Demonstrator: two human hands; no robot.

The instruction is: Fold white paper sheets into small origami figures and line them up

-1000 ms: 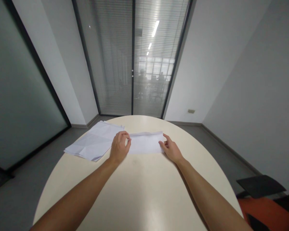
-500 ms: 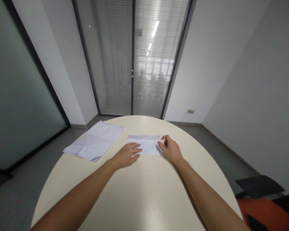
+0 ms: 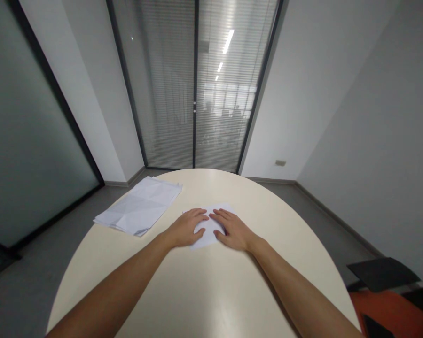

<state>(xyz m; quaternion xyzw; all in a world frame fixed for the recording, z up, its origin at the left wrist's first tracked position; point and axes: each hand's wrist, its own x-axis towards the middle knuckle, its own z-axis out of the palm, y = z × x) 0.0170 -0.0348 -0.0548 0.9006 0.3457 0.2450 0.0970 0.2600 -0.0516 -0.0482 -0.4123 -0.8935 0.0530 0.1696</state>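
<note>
A small piece of white paper lies on the round cream table, partly covered by both hands. My left hand rests on its left side, fingers stretched out towards the middle. Over its right side lies my right hand, palm down with the fingers spread. The fingertips of the two hands nearly meet above the sheet. Its far edge shows beyond the right fingers. Neither hand grips the paper.
A loose stack of creased white sheets lies at the table's left far side. An orange chair with a dark armrest stands at the lower right. Beyond the table is a glass partition with blinds.
The paper has come nearer to me and turned at an angle. My left hand let go of its edge and flattened; my right hand moved left and opened over it.
</note>
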